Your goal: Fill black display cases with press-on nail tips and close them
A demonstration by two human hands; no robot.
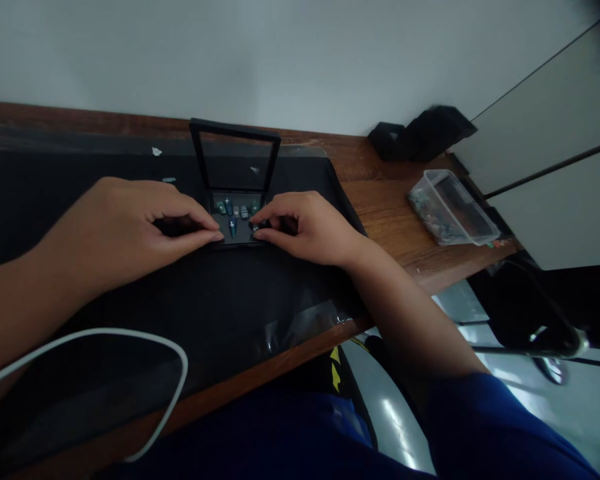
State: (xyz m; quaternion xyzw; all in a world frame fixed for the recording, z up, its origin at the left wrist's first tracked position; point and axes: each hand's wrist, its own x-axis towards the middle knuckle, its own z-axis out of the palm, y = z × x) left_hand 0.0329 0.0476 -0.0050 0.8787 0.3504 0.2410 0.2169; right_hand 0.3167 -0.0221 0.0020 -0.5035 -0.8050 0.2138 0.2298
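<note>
A black hinged display case (236,243) lies on the dark mat with its framed clear lid (236,127) standing up. Inside it are several decorated press-on nails; a long blue one (233,227) bears a pale cross shape. My left hand (123,223) is closed, thumb and forefinger together at the case's left front edge. At the right side of the case, my right hand (313,227) pinches a small dark press-on nail (255,228), partly hidden by the fingertips.
A clear plastic tub (447,213) with small packets stands on the wooden table at right. Behind it are black boxes (420,133). A white cable (130,331) loops across the front left. A small pale scrap (157,151) and a nail-like piece (169,179) lie on the mat.
</note>
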